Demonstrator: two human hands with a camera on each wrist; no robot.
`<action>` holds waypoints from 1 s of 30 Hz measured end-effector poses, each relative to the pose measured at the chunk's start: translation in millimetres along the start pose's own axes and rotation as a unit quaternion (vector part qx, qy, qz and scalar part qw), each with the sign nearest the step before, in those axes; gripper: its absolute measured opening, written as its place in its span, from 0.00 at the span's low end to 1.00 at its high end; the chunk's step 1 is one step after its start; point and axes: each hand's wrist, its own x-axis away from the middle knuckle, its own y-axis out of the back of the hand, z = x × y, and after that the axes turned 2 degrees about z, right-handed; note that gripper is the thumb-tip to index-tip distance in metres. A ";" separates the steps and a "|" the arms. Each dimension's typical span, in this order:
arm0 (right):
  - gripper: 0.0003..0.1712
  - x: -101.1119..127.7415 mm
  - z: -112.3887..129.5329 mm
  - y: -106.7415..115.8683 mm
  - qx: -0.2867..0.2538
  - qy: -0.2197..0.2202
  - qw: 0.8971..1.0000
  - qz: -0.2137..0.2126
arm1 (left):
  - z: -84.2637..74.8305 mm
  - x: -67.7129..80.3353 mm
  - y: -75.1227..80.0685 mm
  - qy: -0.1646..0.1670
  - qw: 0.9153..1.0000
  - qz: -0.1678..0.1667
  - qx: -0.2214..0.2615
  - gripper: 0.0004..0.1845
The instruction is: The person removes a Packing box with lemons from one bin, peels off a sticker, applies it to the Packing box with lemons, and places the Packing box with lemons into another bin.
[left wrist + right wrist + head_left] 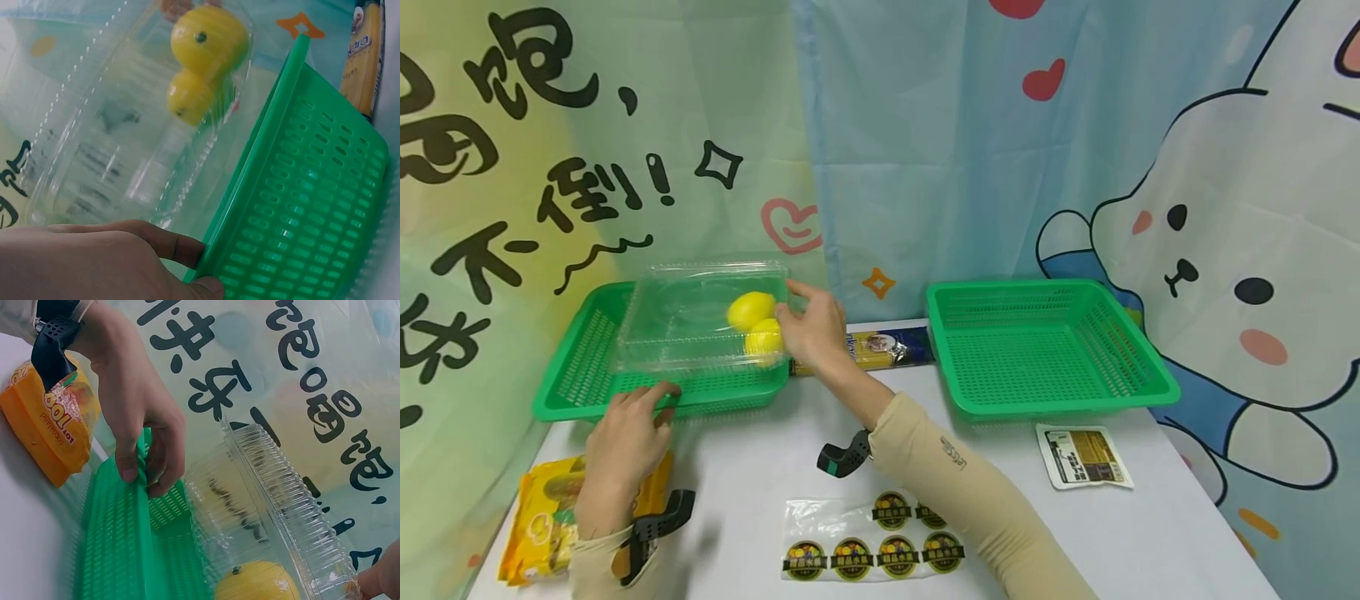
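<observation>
Stickers [898,555], round and black-and-gold, lay on a clear plastic sheet [820,512] nearest on the white desk [737,475]. Beyond, the left hand [628,437] gripped the near rim of a green perforated plastic basket [561,412]; the right hand [815,327] pinched a clear ridged plastic box [677,312] tilted over it. Two yellow lemons [751,312] appeared already boxed; no sticker showed there, so labelling seemed undone. Another green basket [1052,408] stood at right

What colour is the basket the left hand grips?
Green; the basket shows best in the left wrist view.
</observation>
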 end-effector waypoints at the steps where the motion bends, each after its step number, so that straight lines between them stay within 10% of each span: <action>1: 0.27 0.4 -0.6 1.5 -0.001 0.001 1.000 0.000 | 0.2 0.2 -0.2 0.001 1.000 0.000 -0.001 0.15; 18: 0.27 7.2 -11.5 25.6 0.007 -0.002 1.000 -0.013 | 2.1 1.4 0.7 0.003 1.000 0.009 0.005 0.16; 24: 0.27 8.2 -18.2 34.2 0.019 -0.005 1.000 -0.016 | -2.0 2.2 14.2 0.024 0.997 0.032 0.065 0.46; 30: 0.28 10.8 -24.6 42.6 0.011 0.002 1.000 -0.011 | -13.2 2.4 24.2 -0.004 0.983 -0.027 0.183 0.61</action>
